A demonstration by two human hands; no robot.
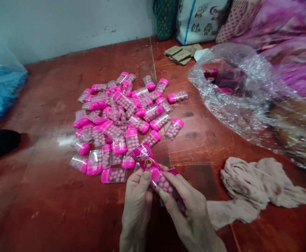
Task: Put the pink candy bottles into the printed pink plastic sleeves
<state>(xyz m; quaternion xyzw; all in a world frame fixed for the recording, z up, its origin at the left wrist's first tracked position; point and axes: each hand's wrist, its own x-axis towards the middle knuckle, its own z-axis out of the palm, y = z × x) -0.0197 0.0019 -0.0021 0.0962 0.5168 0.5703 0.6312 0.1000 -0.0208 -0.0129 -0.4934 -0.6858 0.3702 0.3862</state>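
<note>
We pinch one pink-capped candy case with a pink printed wrapper between left hand and right hand, fingers clamped, just below the pile of cases on the red tabletop; grip edges lightly, wrapper kept square.

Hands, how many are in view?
2: the left hand and right hand, bottom centre, together holding a pink candy case with a printed label. None elsewhere.

surface: red-brown wooden floor | on it: heap of pink-capped candy cases, crumpled cloth, clear plastic bag
</note>
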